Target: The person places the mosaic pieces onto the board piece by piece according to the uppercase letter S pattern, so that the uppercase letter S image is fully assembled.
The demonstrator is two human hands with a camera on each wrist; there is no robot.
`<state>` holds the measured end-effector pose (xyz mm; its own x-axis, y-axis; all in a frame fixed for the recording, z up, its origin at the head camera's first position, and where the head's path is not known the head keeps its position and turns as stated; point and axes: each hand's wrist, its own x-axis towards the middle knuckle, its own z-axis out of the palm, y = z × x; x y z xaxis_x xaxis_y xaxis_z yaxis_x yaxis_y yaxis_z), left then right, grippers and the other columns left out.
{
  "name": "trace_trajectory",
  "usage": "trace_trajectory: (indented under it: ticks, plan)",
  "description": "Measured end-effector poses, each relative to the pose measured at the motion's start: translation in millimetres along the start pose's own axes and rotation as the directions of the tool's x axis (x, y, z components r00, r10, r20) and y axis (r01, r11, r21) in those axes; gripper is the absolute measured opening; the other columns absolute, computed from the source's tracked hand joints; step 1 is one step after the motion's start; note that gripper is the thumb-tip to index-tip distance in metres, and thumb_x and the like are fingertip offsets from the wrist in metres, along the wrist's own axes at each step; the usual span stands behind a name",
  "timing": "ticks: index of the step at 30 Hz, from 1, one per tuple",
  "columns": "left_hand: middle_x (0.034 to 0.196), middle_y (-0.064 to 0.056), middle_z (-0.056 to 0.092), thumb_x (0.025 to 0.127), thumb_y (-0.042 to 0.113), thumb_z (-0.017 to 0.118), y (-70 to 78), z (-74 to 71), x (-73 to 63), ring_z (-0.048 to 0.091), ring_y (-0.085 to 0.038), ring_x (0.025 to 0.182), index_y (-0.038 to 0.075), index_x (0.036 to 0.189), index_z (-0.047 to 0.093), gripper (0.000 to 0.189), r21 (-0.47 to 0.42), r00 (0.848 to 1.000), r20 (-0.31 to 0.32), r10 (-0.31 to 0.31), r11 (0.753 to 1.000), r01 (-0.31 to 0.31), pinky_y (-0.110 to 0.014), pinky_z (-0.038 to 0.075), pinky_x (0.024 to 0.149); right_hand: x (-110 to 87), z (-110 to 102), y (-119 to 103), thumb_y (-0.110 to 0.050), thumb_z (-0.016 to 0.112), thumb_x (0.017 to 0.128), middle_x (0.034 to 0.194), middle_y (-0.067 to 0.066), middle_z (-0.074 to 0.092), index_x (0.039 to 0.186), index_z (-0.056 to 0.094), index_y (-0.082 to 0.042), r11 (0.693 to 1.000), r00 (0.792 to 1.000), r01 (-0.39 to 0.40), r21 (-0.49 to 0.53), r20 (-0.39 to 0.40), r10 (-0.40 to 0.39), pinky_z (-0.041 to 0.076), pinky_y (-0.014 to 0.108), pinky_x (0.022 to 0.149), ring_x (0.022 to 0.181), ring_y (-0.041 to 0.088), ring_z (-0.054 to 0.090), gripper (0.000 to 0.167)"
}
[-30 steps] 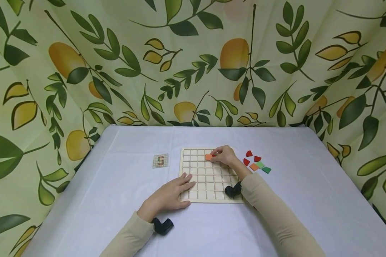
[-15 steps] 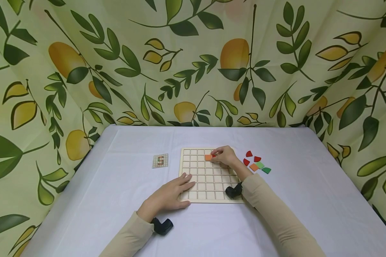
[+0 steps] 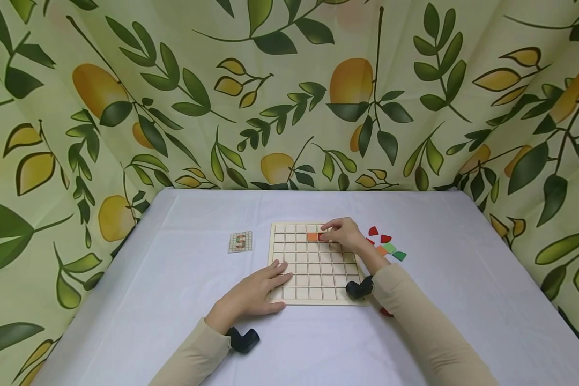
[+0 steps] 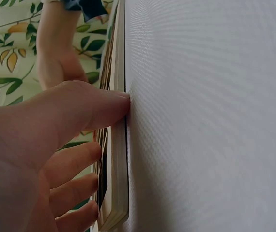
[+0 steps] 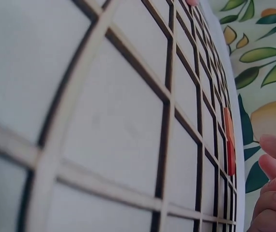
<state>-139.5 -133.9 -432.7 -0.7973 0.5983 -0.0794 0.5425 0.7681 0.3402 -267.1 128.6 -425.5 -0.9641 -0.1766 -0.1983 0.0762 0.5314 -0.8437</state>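
My left hand (image 3: 255, 292) rests on the near-left corner of a pale wooden grid board (image 3: 296, 273). Its fingers lie over the squares, and the thumb (image 4: 114, 104) touches the board's near edge in the left wrist view. An orange square tile (image 3: 312, 236) sits in a cell of an upper row. Right beside it lies a red piece (image 3: 321, 237), partly hidden in the head view. My right hand (image 3: 344, 234) hovers just right of that red piece. In the right wrist view its loosely bent fingers (image 5: 273, 198) are apart from the red piece (image 5: 231, 157).
Right of the board lie loose red pieces (image 3: 373, 231), an orange square (image 3: 381, 250), a light green square (image 3: 390, 247) and a dark green piece (image 3: 399, 255). Another red piece (image 3: 386, 312) shows under the right forearm. A small pattern card (image 3: 240, 242) lies left of the board.
My right hand has let go of the red piece and drawn slightly to the right, showing more of it. A red piece under the right forearm has come into view. My left hand stays put.
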Motion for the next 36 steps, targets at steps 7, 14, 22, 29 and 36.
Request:
trace_trajectory:
  ticks: [7, 14, 22, 29, 36]
  plan:
    - [0.157, -0.006, 0.036, 0.085, 0.037, 0.067, -0.4, 1.0, 1.2, 0.031, -0.028, 0.148, 0.016, 0.144, 0.047, 0.066, -0.012, 1.0, 0.006, -0.005, 1.0, 0.005, -0.046, 0.037, 0.116, -5.7, -8, 3, -0.014, 0.072, 0.083, 0.063, -0.004, 0.046, 0.108, 0.07, 0.002, 1.0, 1.0, 0.023, -0.005, 0.001, -0.023, 0.032, 0.023, 0.052, 0.061, 0.012, 0.037, 0.03]
    - [0.158, -0.006, 0.035, 0.085, 0.037, 0.067, -0.9, 1.2, 1.7, 0.03, -0.028, 0.149, 0.016, 0.144, 0.046, 0.066, -0.014, 1.0, 0.005, -0.005, 1.0, 0.005, -0.046, 0.037, 0.116, -8.8, -15, 4, -0.015, 0.071, 0.083, 0.064, -0.005, 0.046, 0.109, 0.07, 0.001, 0.999, 1.0, 0.03, -0.021, -0.002, -0.031, 0.034, 0.024, 0.055, 0.064, 0.012, 0.039, 0.031]
    - [0.157, -0.006, 0.036, 0.084, 0.037, 0.067, -1.5, 1.1, 0.6, 0.031, -0.028, 0.148, 0.016, 0.144, 0.047, 0.066, -0.016, 1.0, 0.002, -0.009, 1.0, 0.009, -0.047, 0.037, 0.116, -12.9, -18, 7, -0.014, 0.072, 0.083, 0.067, -0.005, 0.046, 0.106, 0.07, 0.003, 0.999, 0.999, 0.045, -0.015, -0.015, -0.045, 0.035, 0.022, 0.057, 0.069, 0.013, 0.04, 0.029]
    - [0.157, -0.006, 0.036, 0.084, 0.037, 0.067, -2.3, 1.7, 1.4, 0.03, -0.028, 0.149, 0.016, 0.144, 0.047, 0.066, -0.019, 1.0, 0.001, -0.009, 1.0, 0.009, -0.047, 0.037, 0.116, -15.9, -23, 9, -0.017, 0.071, 0.084, 0.07, -0.004, 0.047, 0.109, 0.07, 0.0, 0.999, 0.999, 0.01, -0.031, -0.032, -0.011, 0.035, 0.023, 0.059, 0.073, 0.015, 0.041, 0.03]
    - [0.157, -0.007, 0.036, 0.085, 0.037, 0.067, -2.1, 1.2, 1.0, 0.03, -0.028, 0.149, 0.016, 0.144, 0.046, 0.066, -0.016, 1.0, 0.003, -0.007, 1.0, 0.007, -0.047, 0.037, 0.116, -18.4, -32, 13, -0.017, 0.07, 0.084, 0.072, -0.005, 0.049, 0.111, 0.07, -0.001, 0.999, 0.998, -0.005, -0.041, -0.062, 0.002, 0.034, 0.024, 0.06, 0.077, 0.016, 0.042, 0.031]
